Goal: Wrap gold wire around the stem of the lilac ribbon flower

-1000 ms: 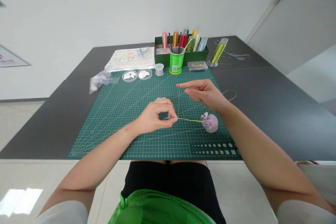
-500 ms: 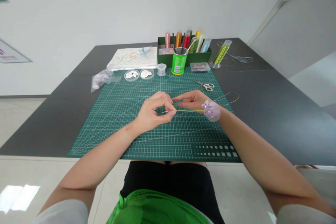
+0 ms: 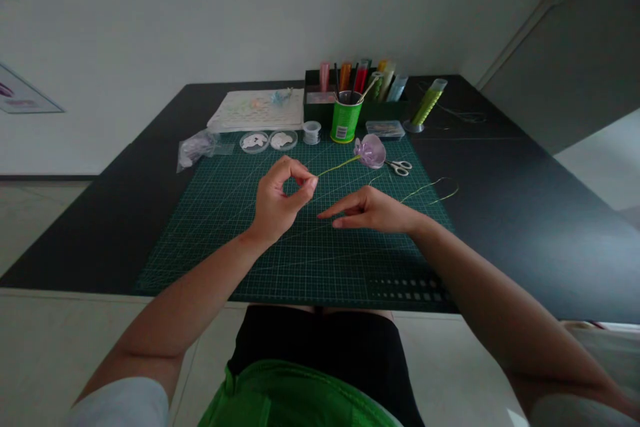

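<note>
There are two hands (image 3: 283,199), one purple flower (image 3: 372,151), one pair of scissors (image 3: 400,168), one cutting mat (image 3: 290,267), one green can (image 3: 345,123), two round dishes (image 3: 255,142). One lime spool (image 3: 428,105) stands outside one dark box (image 3: 318,113); the inside spools (image 3: 325,77) overlap, exact number is unclear.

The flower (image 3: 371,151) is pale purple, its stem (image 3: 340,166) yellow-green, the gridded mat (image 3: 295,267) dark green.

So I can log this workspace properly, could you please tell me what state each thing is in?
Left hand, pinching the green stem
Right hand, index finger extended
Purple flower, held by its stem
Scissors, lying, blades partly hidden
Green can, upright, open-topped
Dark green box, open
Round dishes, holding white pieces
Clear case, lid unclear
Green spool, standing
</note>
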